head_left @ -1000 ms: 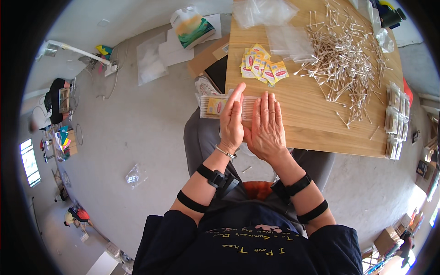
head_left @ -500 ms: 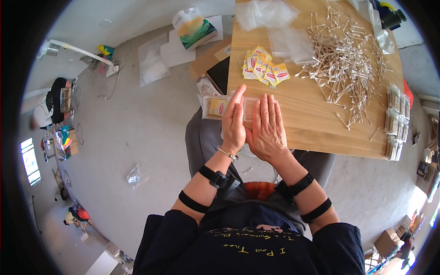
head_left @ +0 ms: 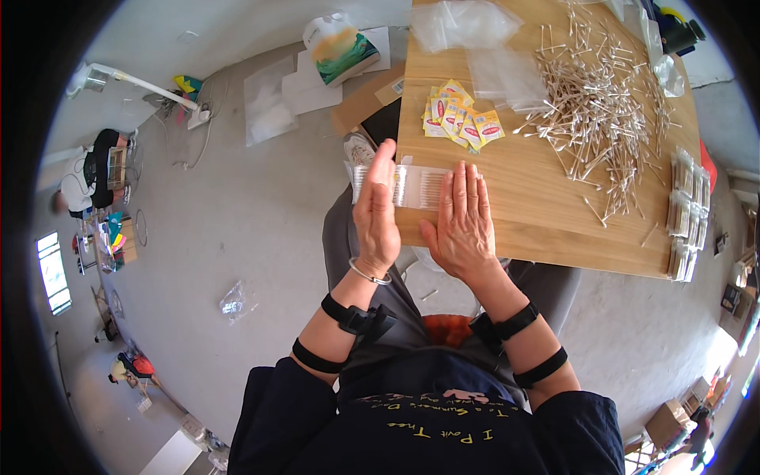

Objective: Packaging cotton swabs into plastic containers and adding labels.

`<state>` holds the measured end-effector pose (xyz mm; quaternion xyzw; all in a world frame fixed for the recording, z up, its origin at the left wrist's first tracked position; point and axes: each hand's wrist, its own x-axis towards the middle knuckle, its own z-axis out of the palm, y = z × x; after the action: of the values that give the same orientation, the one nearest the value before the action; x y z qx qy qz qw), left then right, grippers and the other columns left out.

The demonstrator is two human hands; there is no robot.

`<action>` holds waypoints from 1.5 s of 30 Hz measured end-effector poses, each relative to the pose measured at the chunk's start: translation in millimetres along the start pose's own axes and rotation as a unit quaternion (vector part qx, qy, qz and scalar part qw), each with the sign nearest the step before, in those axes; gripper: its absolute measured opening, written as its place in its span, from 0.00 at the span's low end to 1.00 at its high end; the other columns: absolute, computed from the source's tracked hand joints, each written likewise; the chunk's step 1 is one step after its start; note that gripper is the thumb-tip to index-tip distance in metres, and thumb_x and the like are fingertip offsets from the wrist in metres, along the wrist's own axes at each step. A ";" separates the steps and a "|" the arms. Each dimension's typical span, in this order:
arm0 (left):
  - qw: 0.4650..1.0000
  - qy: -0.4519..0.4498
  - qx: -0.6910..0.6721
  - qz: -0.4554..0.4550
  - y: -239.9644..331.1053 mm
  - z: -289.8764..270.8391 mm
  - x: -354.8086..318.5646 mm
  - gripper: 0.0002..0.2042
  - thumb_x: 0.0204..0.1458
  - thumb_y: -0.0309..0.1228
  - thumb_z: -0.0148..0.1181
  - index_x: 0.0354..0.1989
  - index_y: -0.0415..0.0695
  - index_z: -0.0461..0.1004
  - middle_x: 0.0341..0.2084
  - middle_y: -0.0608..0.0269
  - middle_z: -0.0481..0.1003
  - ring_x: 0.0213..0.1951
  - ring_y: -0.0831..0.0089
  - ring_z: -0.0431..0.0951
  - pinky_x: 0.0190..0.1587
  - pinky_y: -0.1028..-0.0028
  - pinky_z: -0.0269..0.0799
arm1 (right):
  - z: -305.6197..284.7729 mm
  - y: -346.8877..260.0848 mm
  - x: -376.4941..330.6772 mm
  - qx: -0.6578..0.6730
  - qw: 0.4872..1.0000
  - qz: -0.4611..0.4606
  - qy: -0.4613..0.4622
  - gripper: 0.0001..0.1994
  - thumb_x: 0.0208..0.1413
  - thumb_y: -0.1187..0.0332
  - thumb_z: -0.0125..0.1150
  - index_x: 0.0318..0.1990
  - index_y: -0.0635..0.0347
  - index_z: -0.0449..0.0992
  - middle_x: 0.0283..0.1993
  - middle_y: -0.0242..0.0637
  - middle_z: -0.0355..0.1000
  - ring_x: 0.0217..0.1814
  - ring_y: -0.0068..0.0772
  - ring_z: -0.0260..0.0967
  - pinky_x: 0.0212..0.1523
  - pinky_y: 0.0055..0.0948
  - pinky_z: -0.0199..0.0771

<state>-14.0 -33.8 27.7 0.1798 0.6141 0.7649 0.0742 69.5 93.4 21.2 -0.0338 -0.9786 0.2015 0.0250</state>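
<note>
Grey concrete floor [head_left: 237, 229] spreads under and to the left of a wooden desk [head_left: 546, 214], seen from above by a seated person. At the near left edge of the desk lies a clear packet of cotton swabs [head_left: 412, 186], the swabs lined up side by side inside it. The left hand [head_left: 377, 212] stands on edge at the packet's left end, fingers straight and together, its palm turned toward the packet and touching it. The right hand [head_left: 461, 218] lies flat, palm down, fingers stretched out, pressing on the packet's right end and the desk just beside it. Neither hand is closed around anything.

Just beyond the packet sits a small fan of yellow sachets [head_left: 459, 120] with red marks. To the right of them a large loose heap of cotton swabs [head_left: 602, 111] covers much of the desk. Empty clear plastic bags [head_left: 475, 32] lie at the far edge, and a row of filled swab packets [head_left: 682, 214] lines the right edge. On the floor past the desk rest white sheets [head_left: 273, 107] and a green-and-white bag [head_left: 342, 49].
</note>
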 end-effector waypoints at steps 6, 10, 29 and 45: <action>0.982 0.046 0.178 0.037 11.7 -18.2 7.6 0.27 0.68 0.42 0.34 0.66 0.30 0.54 0.65 0.45 0.59 0.68 0.59 0.55 0.69 0.65 0.47 | 3.8 -1.1 1.0 0.001 1.000 0.011 0.004 0.42 0.55 0.51 0.54 0.66 0.78 0.49 0.73 0.63 0.40 0.77 0.58 0.33 0.75 0.47 0.31; 0.924 0.057 0.374 -0.044 -11.3 -47.3 10.3 0.28 0.68 0.45 0.34 0.69 0.37 0.52 0.67 0.48 0.55 0.69 0.62 0.53 0.70 0.66 0.46 | 3.7 -7.2 5.2 0.008 1.000 0.009 0.003 0.42 0.55 0.51 0.54 0.67 0.78 0.49 0.73 0.62 0.40 0.78 0.57 0.32 0.75 0.46 0.30; 0.980 -0.001 0.098 -0.171 -46.6 -59.2 14.6 0.26 0.68 0.43 0.36 0.69 0.39 0.51 0.65 0.52 0.61 0.65 0.70 0.60 0.65 0.74 0.55 | 19.5 -31.2 17.6 0.041 0.999 0.019 0.006 0.41 0.55 0.54 0.53 0.66 0.79 0.48 0.73 0.63 0.40 0.77 0.59 0.32 0.74 0.48 0.31; 0.988 0.011 0.036 -0.150 -32.4 -65.9 22.2 0.35 0.66 0.54 0.33 0.70 0.36 0.48 0.67 0.50 0.56 0.68 0.66 0.55 0.68 0.70 0.47 | 11.2 -15.8 39.8 0.449 0.881 0.050 0.141 0.37 0.64 0.60 0.43 0.70 0.74 0.35 0.75 0.62 0.33 0.78 0.56 0.27 0.74 0.43 0.29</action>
<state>-62.1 -79.0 -11.4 0.0798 0.6621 0.7244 0.1746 28.3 77.6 18.6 -0.0959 -0.7662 0.6135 0.1651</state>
